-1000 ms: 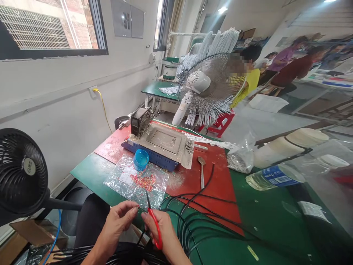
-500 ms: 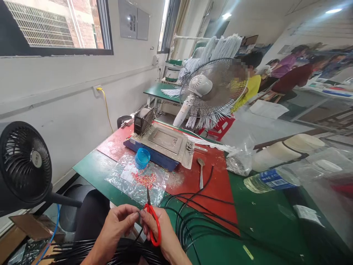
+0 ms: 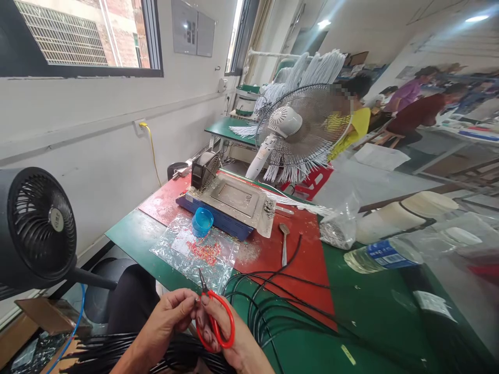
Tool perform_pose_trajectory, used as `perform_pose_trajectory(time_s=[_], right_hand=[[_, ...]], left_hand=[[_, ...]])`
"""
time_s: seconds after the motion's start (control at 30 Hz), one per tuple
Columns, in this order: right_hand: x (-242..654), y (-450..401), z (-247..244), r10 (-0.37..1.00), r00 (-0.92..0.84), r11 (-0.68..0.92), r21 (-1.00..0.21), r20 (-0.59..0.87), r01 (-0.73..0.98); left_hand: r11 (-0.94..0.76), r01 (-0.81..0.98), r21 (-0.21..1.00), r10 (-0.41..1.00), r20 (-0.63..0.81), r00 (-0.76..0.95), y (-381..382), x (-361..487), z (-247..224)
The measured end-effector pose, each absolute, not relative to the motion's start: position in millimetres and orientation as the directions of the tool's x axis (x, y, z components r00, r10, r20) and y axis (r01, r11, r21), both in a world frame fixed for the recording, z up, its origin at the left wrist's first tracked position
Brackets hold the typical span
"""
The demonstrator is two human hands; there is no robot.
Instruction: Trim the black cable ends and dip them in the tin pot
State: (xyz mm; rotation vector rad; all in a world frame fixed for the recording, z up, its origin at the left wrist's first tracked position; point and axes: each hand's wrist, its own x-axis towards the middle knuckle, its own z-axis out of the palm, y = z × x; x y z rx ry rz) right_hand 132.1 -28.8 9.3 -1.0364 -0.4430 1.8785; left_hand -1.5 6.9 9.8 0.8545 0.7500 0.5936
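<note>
Red-handled scissors [image 3: 223,316] rest in my right hand [image 3: 244,340], its fingers through and around the loops. Their dark blades point up and away, and look nearly together. My left hand [image 3: 167,314] is closed in a pinch beside the scissors, at what looks like the end of a black cable; the fingers hide most of it. Both sets of fingertips almost meet over the table's near edge. A bundle of black cables [image 3: 105,350] lies across my lap under my forearms. More black cables [image 3: 268,306] curve over the table on the right.
Beyond my hands, red and yellow scraps [image 3: 206,253] lie on a clear plastic bag [image 3: 163,248] with a blue cup [image 3: 202,222]. Behind stand a blue-sided heating plate [image 3: 234,195] and a small fan [image 3: 205,169]. A spoon [image 3: 284,246], bottle [image 3: 380,255] and black fan [image 3: 37,226] flank them.
The scissors have turned in my right hand, blades tilting left and handle loops spreading apart into view. My left hand keeps its pinch. The view has shifted slightly.
</note>
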Motion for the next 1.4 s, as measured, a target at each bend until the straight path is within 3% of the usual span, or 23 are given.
perform_pose_trajectory(time_s=[0.2, 0.47, 0.67, 0.9, 1.2, 1.4], right_hand=[[135, -28, 10, 0.853, -0.238, -0.517, -0.688, -0.465, -0.510], [125, -32, 10, 0.893, -0.144, -0.425, -0.690, -0.427, -0.586], [127, -30, 14, 0.887, -0.164, -0.449, -0.721, -0.432, -0.528], [123, -34, 10, 0.850, -0.163, -0.479, -0.604, -0.501, -0.637], [127, -32, 10, 0.857, -0.188, -0.488, -0.637, -0.480, -0.597], [126, -34, 12, 0.846, -0.192, -0.488, -0.577, -0.498, -0.656]], left_hand=[[0.491, -0.091, 0.867, 0.704, -0.332, 0.628, 7, -2, 15], [0.512, -0.195, 0.837, 0.726, -0.300, 0.619, 3, 0, 3], [0.522, -0.184, 0.833, 0.734, -0.328, 0.595, 4, 1, 6], [0.544, -0.190, 0.817, 0.724, -0.342, 0.599, 1, 0, 3], [0.500, -0.158, 0.851, 0.711, -0.299, 0.636, 7, -2, 9], [0.490, -0.233, 0.840, 0.710, -0.230, 0.666, 5, 0, 14]])
